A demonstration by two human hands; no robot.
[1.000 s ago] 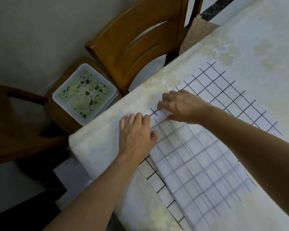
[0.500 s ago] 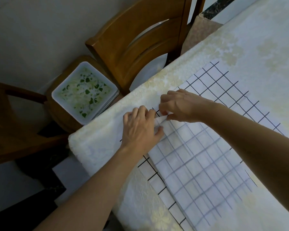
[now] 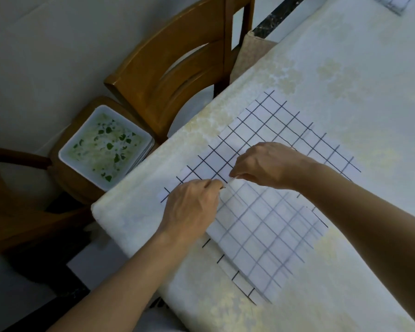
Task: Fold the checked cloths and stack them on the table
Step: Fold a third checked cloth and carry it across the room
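A: Bench (image 3: 345,56) carries one checked cloth (image 3: 261,226), spread under and around both grips. Its near part is turned over, pale side up.
B: Grips?
A: Left grip (image 3: 192,209) and right grip (image 3: 268,164) each pinch the turned flap's edge, side by side, almost touching.
B: Progress?
A: Judged early. First fold partly laid, with further folds and stacking left. Second checked cloth (image 3: 398,2) lies well beyond the right grip, mostly cut off; cannot tell if folded.

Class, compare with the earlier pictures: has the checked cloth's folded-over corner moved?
Yes. The corner of the checked cloth, pinched by left hand and right hand, has drawn back from the table edge beside the chair, toward the table's middle.
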